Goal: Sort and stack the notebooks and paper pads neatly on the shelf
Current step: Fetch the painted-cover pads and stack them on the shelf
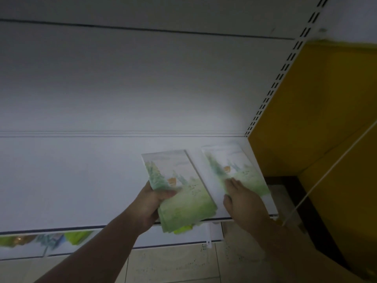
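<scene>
Thumb on top and fingers curled beneath, the left hand (152,203) grips a stack (183,193) of notebooks that reaches past the front edge of the shelf (81,180). The fingers of the right hand (242,199), blurred, seem to lie flat on a pile (242,170) in the right corner. I judge this is the placing step; next the stack must be set squarely beside the pile or on it.

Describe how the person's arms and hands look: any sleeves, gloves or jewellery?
The left forearm and the right forearm are bare to the frame's edge; no sleeve shows. The left hand and the right hand wear no gloves. No watch, bracelet or ring is visible, though the picture is dim and blurred, so a thin ring could escape notice.
</scene>
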`<move>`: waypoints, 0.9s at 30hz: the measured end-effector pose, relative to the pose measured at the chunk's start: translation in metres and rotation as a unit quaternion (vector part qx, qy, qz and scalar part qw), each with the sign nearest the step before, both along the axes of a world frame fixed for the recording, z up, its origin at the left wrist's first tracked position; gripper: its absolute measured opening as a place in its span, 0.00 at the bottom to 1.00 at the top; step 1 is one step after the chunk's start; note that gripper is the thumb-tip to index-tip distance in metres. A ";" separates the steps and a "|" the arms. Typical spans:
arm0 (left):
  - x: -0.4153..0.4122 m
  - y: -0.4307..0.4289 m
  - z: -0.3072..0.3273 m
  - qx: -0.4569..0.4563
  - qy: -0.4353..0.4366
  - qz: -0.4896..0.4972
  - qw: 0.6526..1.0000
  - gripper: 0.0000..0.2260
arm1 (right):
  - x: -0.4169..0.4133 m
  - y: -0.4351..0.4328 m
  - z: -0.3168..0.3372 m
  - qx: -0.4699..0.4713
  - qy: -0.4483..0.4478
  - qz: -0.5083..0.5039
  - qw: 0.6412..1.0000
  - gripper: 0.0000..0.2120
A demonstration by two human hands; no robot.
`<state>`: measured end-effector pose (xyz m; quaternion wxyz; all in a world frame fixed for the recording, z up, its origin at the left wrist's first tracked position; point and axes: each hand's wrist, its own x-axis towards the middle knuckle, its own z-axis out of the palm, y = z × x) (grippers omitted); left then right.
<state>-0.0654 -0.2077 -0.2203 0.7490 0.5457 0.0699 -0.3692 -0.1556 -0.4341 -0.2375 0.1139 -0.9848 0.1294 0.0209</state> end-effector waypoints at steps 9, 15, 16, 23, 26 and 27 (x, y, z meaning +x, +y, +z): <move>-0.017 -0.014 0.024 0.021 0.001 0.054 0.998 0.25 | 0.003 0.110 0.066 -0.005 -0.068 0.129 0.989 0.21; -0.034 0.079 0.049 0.018 -0.020 0.149 0.988 0.11 | 0.005 0.193 0.094 0.042 -0.051 0.218 0.974 0.18; -0.040 0.103 0.054 0.020 -0.015 0.176 0.984 0.14 | 0.005 0.210 0.100 0.096 -0.034 0.222 0.970 0.20; -0.109 0.289 0.130 0.018 0.011 0.266 0.964 0.16 | 0.030 0.332 0.149 0.415 0.118 0.031 0.901 0.29; -0.133 0.372 0.153 0.011 -0.015 0.314 0.949 0.16 | 0.029 0.420 0.162 0.535 0.288 0.007 0.794 0.33; -0.139 0.399 0.159 0.010 -0.016 0.329 0.944 0.16 | 0.027 0.451 0.168 0.543 0.296 0.008 0.786 0.29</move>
